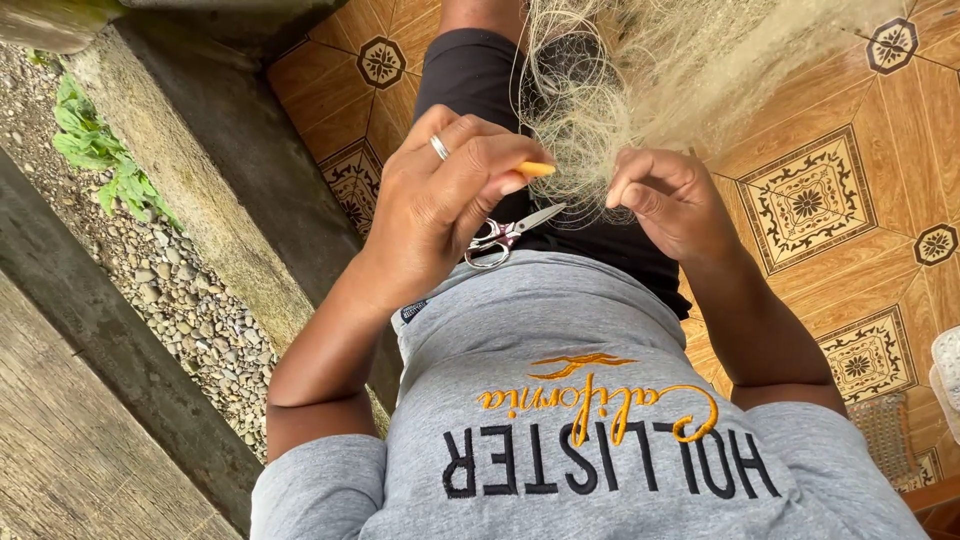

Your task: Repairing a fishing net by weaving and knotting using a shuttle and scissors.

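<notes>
Left of the fingers runs a concrete ledge (pixel 190 150) beside gravel (pixel 170 290). The left hand (pixel 440 200), a ring on one finger, has its fingers (pixel 490 165) pinched together on a thin orange tool (pixel 537 169); small scissors (pixel 508 237) hang just below them. Right of that, the right hand (pixel 670 200) has its fingers (pixel 640 190) clamped on pale fishing net (pixel 640 90), which spreads above both hands over the patterned tile floor (pixel 810 200).

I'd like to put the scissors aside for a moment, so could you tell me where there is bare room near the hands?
Bare tiled floor lies beyond the right hand, bordered by the netting and a chair edge. A smaller tile patch sits between the concrete curb and the dark shorts. The lap is crowded: left hand, scissors, net.
</notes>
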